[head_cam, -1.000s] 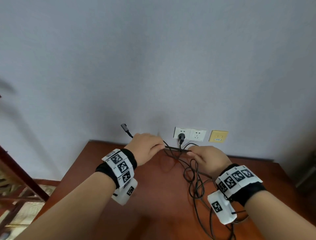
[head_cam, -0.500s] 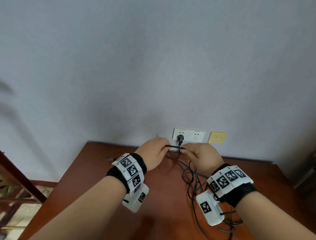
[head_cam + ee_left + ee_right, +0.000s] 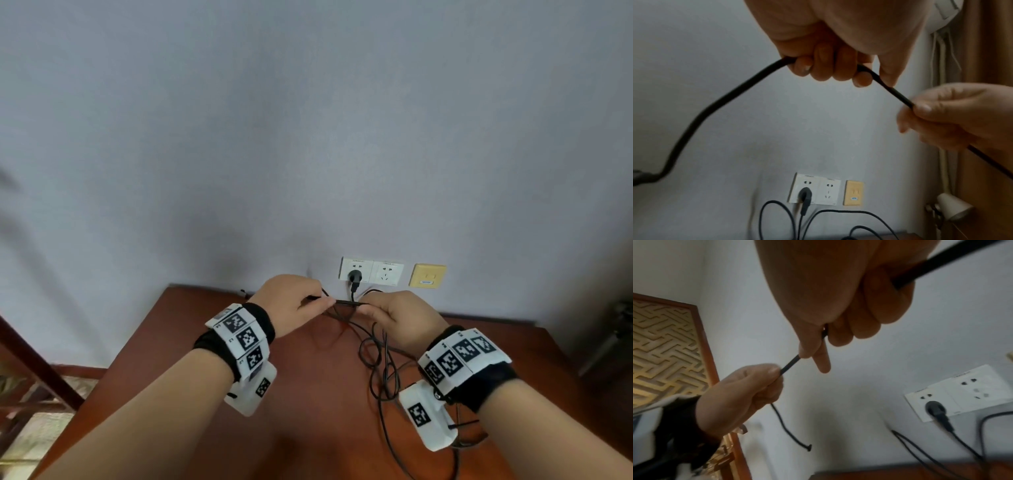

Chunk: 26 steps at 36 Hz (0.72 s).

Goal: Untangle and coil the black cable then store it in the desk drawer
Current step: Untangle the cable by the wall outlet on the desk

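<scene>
Spreading across the near right of the brown desk (image 3: 212,428), loose loops of the black cable (image 3: 380,370) lie crossed over one another, and that heap is the biggest hazard: a pull on a run held in the air could cinch those crossings into a knot instead of freeing them. Behind it, on the far wall, a black plug (image 3: 355,276) sits in the left of two white sockets (image 3: 356,270). Whether its lead belongs to the cable being handled cannot be told; if it does, coiling would tug against the wall, and the plug would have to come out first.

Above the far edge of the desk, the left hand (image 3: 291,305) has its fingers curled round the cable, thumb and fingertip pinching it. The right hand (image 3: 400,318) pinches the same strand just beside it, so a short run lies taut between them. With the hands so near each other, a slip at either pinch would drop the run back onto the loops.

Smallest, the free end (image 3: 808,447) hangs below the left hand; it could snag in the pile. No drawer is in view.
</scene>
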### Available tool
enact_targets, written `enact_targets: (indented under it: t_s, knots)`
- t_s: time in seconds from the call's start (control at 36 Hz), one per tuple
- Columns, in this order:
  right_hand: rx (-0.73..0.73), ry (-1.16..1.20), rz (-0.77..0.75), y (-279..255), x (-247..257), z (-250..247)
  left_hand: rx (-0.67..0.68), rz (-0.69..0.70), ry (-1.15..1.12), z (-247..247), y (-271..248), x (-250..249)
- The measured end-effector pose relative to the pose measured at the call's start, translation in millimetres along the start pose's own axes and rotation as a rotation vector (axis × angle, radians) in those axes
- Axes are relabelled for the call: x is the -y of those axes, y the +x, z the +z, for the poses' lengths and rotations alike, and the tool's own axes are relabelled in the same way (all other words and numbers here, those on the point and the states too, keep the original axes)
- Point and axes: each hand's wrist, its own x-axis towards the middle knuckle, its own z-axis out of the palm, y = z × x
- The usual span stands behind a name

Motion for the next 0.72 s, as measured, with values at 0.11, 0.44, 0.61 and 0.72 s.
enact_targets:
  t_s: [0.11, 0.44, 0.61, 0.72]
  knots:
    - [0.012, -0.003, 0.078, -12, -18, -5, 0.009, -0.097, 0.009, -7, -9, 21]
    - [-0.139, 0.015, 0.118, -9, -27, 10, -0.024, -0.214, -0.114, 2, -2, 9]
    - [-0.164, 0.057, 0.114, -5, -12, 15, 0.006, -0.178, -0.097, 18, 14, -17]
    - [-0.195, 0.058, 0.112, 0, -7, 18, 0.007, -0.178, -0.111, 24, 20, -33]
